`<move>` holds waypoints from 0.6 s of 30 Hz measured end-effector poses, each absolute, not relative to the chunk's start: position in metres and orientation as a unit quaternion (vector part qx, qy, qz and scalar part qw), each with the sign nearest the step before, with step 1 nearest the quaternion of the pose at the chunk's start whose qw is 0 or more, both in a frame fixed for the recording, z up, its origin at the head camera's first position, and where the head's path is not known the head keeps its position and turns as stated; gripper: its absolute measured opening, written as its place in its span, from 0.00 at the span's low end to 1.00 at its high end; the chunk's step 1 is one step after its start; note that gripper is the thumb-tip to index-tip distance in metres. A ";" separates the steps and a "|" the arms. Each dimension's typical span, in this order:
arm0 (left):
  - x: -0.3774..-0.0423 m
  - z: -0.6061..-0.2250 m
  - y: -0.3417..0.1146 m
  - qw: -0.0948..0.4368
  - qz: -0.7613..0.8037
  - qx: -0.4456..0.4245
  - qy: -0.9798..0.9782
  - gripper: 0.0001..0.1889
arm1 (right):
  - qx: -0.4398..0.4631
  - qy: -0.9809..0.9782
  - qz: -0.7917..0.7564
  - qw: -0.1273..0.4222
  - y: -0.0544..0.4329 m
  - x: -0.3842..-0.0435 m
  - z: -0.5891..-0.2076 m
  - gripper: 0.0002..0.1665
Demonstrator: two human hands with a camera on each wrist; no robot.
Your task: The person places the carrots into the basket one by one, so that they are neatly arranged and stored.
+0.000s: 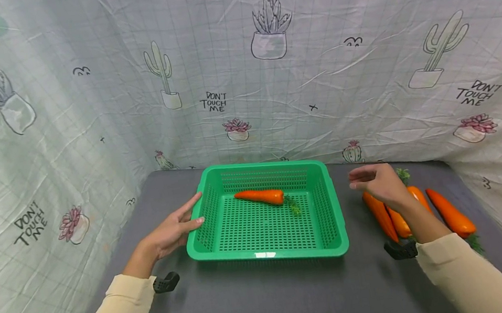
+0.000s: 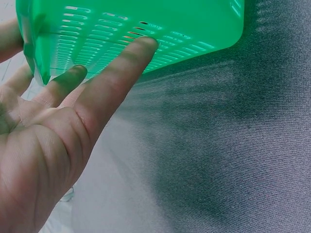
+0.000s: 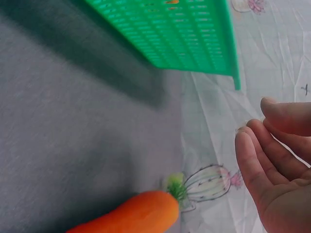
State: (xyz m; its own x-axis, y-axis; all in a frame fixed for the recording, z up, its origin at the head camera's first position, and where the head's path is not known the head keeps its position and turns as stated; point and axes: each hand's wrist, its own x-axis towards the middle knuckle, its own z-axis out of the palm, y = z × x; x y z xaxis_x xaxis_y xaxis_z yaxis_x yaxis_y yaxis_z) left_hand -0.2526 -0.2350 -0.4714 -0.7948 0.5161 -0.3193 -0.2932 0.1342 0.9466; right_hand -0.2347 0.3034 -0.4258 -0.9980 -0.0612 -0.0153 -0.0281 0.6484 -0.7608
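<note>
A green plastic basket [image 1: 269,257] with slotted walls stands on the grey table, and one orange carrot [image 1: 260,196] with a green top lies inside it. My left hand [image 1: 173,234] is at the basket's left side. Its spread, mostly straight fingers [image 2: 114,73] touch the outer wall in the left wrist view, and fingertips reach the rim in the head view. Right of the basket, my right hand [image 1: 380,184] hovers with nothing in it. The thumb and loosely bent fingers [image 3: 252,162] stand apart. Carrots lie below and beside it, partly hidden by the hand and forearm.
On the right of the table lie several carrots, one of them [image 1: 451,212] outermost by the sleeve. A patterned curtain [image 1: 240,73] rises behind the table and along both sides. Grey table surface [image 1: 270,302] extends in front of the basket.
</note>
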 end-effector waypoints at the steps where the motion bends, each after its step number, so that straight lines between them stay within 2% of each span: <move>1: -0.253 -0.471 -0.235 0.310 0.652 0.081 0.687 0.45 | -0.021 0.908 -0.418 0.022 0.306 -0.234 -0.427 0.24; 18: -0.250 -0.466 -0.234 0.314 0.653 0.085 0.684 0.46 | 0.021 0.917 -0.398 0.023 0.336 -0.210 -0.457 0.27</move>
